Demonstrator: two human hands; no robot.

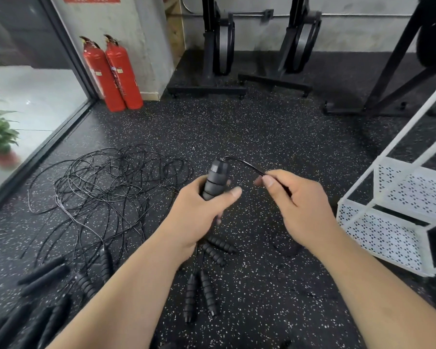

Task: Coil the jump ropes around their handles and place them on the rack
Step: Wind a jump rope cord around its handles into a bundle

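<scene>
The black ribbed foam handle [215, 180] is gripped in the left hand [199, 212], its thin black cord [247, 165] pinched by the right hand [297, 205], and winding could be snagged by the tangled cord pile [116, 182] on the speckled floor [262, 132].

Black ribbed handle [215, 178], white-speckled black floor [262, 137], red extinguishers [113, 74], white perforated rack [398, 210]

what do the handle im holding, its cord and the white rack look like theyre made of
The handle in the left hand: likely matte black foam or rubber, ribbed in soft-looking rings. The cord: thin, glossy black, probably plastic-coated cable. The rack: seemingly white-painted metal, its shelf walls punched with small holes.
</scene>
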